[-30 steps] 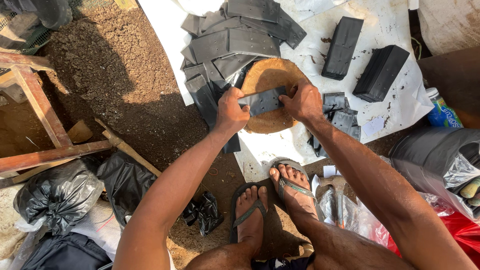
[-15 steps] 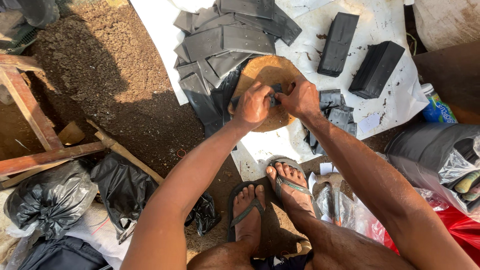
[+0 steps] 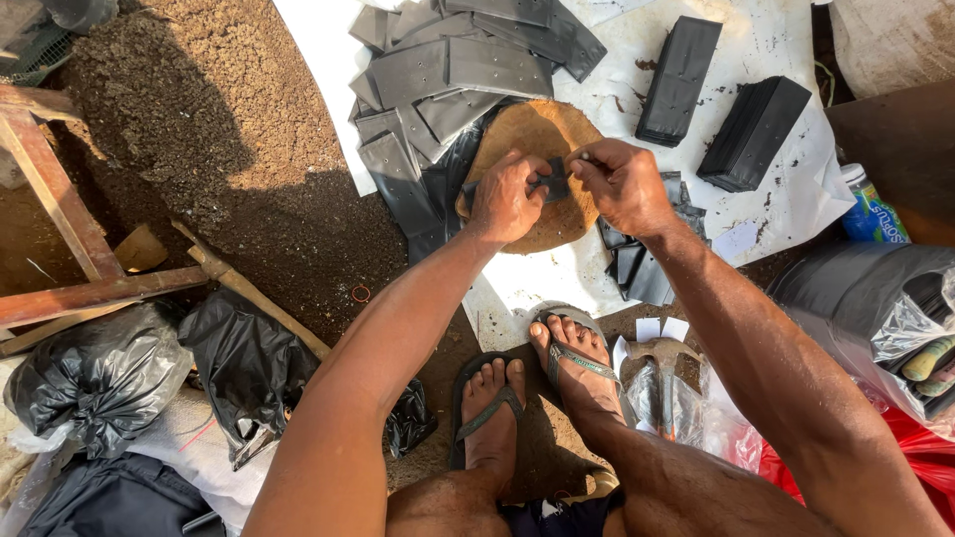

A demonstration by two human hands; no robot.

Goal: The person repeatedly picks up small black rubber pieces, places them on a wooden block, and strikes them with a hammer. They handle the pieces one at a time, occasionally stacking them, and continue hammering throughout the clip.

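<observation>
A round wooden block [image 3: 542, 134] lies on a white sheet [image 3: 766, 199] on the ground in front of me. My left hand [image 3: 505, 199] presses a folded black plastic piece [image 3: 553, 185] onto the block. My right hand [image 3: 622, 182] pinches the same piece from the right, with a small pale object at its fingertips. Much of the black piece is hidden under my fingers.
Several flat black plastic bags [image 3: 453, 70] are piled behind the block. Two thick black stacks [image 3: 678, 80] [image 3: 751, 134] lie on the sheet at right. More black pieces [image 3: 637, 264] lie near my right wrist. A wooden frame [image 3: 60, 219], black sacks [image 3: 95, 378] and a hammer [image 3: 665, 356] are nearby.
The black piece was held wide between both hands over the block; now the hands have come together and it is folded small and pressed down on the block.
</observation>
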